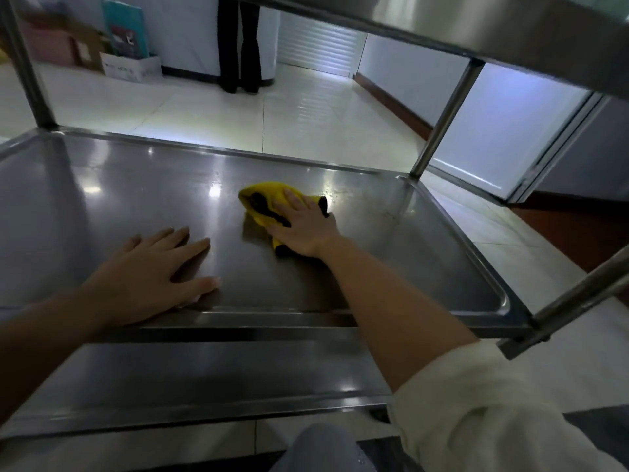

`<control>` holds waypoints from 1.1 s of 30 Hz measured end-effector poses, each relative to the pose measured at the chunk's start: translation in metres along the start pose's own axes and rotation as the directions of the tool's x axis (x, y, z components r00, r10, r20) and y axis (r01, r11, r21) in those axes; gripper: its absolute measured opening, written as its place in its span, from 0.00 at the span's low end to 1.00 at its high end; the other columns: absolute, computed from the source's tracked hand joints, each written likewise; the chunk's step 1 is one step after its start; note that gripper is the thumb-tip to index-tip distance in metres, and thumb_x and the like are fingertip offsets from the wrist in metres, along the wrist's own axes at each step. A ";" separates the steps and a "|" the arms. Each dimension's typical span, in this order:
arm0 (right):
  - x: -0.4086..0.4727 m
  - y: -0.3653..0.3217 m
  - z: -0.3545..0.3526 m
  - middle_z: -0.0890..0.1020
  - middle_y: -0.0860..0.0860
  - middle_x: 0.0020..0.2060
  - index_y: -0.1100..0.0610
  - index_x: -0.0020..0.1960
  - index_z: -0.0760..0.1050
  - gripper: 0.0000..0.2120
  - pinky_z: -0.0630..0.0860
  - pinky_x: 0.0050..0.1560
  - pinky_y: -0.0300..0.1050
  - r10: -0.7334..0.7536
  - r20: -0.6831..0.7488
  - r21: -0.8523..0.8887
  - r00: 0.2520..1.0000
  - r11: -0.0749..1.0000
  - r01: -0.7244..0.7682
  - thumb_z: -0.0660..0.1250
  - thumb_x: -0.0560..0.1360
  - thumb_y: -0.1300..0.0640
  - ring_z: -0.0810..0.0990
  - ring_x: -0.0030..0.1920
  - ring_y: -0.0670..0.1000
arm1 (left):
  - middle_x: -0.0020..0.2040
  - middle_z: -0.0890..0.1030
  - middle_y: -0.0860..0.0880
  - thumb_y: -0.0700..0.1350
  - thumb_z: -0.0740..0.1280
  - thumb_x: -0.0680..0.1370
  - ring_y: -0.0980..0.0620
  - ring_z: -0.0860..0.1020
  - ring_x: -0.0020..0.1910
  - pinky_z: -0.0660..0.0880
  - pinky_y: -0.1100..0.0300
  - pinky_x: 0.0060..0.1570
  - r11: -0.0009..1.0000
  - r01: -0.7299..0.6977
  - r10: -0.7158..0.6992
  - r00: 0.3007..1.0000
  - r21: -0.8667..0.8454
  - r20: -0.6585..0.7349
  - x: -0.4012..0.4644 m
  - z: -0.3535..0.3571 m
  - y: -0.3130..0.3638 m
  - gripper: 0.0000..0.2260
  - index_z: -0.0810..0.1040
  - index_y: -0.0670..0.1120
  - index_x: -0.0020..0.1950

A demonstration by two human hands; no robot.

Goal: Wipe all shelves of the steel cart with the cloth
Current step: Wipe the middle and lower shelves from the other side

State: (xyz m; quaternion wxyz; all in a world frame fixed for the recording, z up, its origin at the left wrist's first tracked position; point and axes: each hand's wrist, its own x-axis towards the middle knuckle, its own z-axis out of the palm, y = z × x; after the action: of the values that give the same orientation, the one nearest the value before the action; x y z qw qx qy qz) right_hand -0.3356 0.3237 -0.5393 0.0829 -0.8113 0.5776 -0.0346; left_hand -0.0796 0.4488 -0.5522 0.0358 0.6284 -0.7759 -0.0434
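Note:
A steel cart's middle shelf (119, 185) fills the view, with the shelf above (510, 25) at the top right and the lowest shelf (204, 376) below. A yellow and black cloth (262, 199) lies crumpled right of the middle shelf's centre. My right hand (303, 223) presses flat on the cloth with straight fingers. My left hand (153, 270) rests flat on the bare steel near the front rim, fingers spread, apart from the cloth.
Steel posts stand at the far left (23, 63), far right (446, 117) and near right (578, 301) corners. Beyond the cart a person's dark trouser legs (238, 42) stand on the pale tiled floor. Boxes (129, 66) sit against the wall at the back left.

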 end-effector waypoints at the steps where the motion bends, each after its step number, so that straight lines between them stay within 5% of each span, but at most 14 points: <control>1: 0.001 0.013 -0.002 0.45 0.42 0.78 0.39 0.77 0.49 0.31 0.47 0.71 0.71 0.028 -0.027 0.004 0.999 1.000 -0.028 0.51 0.77 0.33 0.43 0.77 0.51 | 0.79 0.51 0.51 0.81 0.36 0.62 0.51 0.51 0.77 0.48 0.48 0.74 1.000 0.000 0.000 1.000 -0.022 -0.004 0.001 0.002 -0.001 0.45 0.48 0.64 0.76; 5: -0.017 0.104 -0.017 0.50 0.47 0.78 0.42 0.77 0.52 0.29 0.48 0.73 0.67 0.236 -0.138 0.037 0.962 0.972 -0.233 0.51 0.78 0.36 0.48 0.77 0.54 | 0.78 0.55 0.52 0.81 0.41 0.64 0.52 0.52 0.77 0.48 0.47 0.73 0.995 -0.016 0.011 0.999 -0.103 -0.048 0.005 0.009 -0.003 0.43 0.54 0.64 0.75; 10: -0.077 0.205 -0.034 0.53 0.51 0.78 0.46 0.77 0.53 0.30 0.53 0.73 0.62 0.544 -0.179 0.031 0.820 0.836 -0.548 0.50 0.78 0.37 0.53 0.76 0.60 | 0.78 0.57 0.51 0.81 0.42 0.64 0.50 0.55 0.76 0.51 0.45 0.73 0.998 -0.018 0.013 0.997 -0.067 -0.073 0.011 0.008 0.004 0.43 0.56 0.62 0.75; 14: -0.102 0.184 -0.030 0.49 0.49 0.78 0.43 0.77 0.51 0.29 0.51 0.72 0.67 0.554 -0.123 0.074 0.823 0.832 -0.549 0.49 0.79 0.37 0.49 0.76 0.60 | 0.77 0.59 0.50 0.80 0.41 0.65 0.49 0.57 0.76 0.54 0.43 0.72 0.999 -0.033 0.030 0.995 -0.026 -0.090 0.016 0.009 0.011 0.44 0.57 0.61 0.75; 20: -0.143 0.082 -0.002 0.46 0.43 0.78 0.37 0.75 0.52 0.27 0.47 0.70 0.70 0.265 -0.107 0.048 0.958 0.964 -0.261 0.50 0.78 0.35 0.43 0.77 0.55 | 0.78 0.58 0.51 0.81 0.41 0.65 0.50 0.57 0.76 0.55 0.43 0.71 1.000 -0.025 0.025 0.998 -0.006 -0.057 0.027 0.011 0.006 0.44 0.55 0.61 0.76; 24: -0.181 0.082 0.002 0.48 0.41 0.78 0.38 0.75 0.56 0.27 0.52 0.72 0.66 0.188 -0.155 0.037 0.970 0.982 -0.185 0.54 0.77 0.36 0.46 0.77 0.50 | 0.78 0.58 0.52 0.81 0.42 0.65 0.50 0.57 0.76 0.57 0.43 0.70 0.999 -0.031 0.029 0.996 -0.017 -0.088 0.025 0.016 0.004 0.43 0.56 0.61 0.76; 27: -0.202 0.119 -0.003 0.50 0.42 0.78 0.39 0.75 0.57 0.27 0.54 0.72 0.63 0.329 -0.209 0.067 0.921 0.944 -0.323 0.54 0.78 0.36 0.47 0.77 0.50 | 0.78 0.57 0.52 0.80 0.41 0.65 0.51 0.56 0.76 0.55 0.43 0.71 0.999 -0.018 0.015 0.996 -0.032 -0.092 0.021 0.019 0.006 0.43 0.56 0.61 0.76; 33: -0.186 0.158 -0.018 0.47 0.47 0.79 0.42 0.77 0.52 0.29 0.50 0.69 0.72 0.619 -0.169 0.115 0.767 0.785 -0.609 0.52 0.78 0.36 0.46 0.77 0.58 | 0.77 0.60 0.51 0.80 0.42 0.66 0.50 0.58 0.76 0.56 0.43 0.71 0.998 -0.013 0.003 0.990 -0.069 -0.142 0.011 0.020 0.018 0.43 0.59 0.59 0.75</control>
State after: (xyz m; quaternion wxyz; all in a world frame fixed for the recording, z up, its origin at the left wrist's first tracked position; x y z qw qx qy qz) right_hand -0.5467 0.4471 -0.5416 0.0537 -0.5678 0.8151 -0.1013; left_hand -0.1016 0.4422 -0.5695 0.1127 0.6250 -0.7720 -0.0256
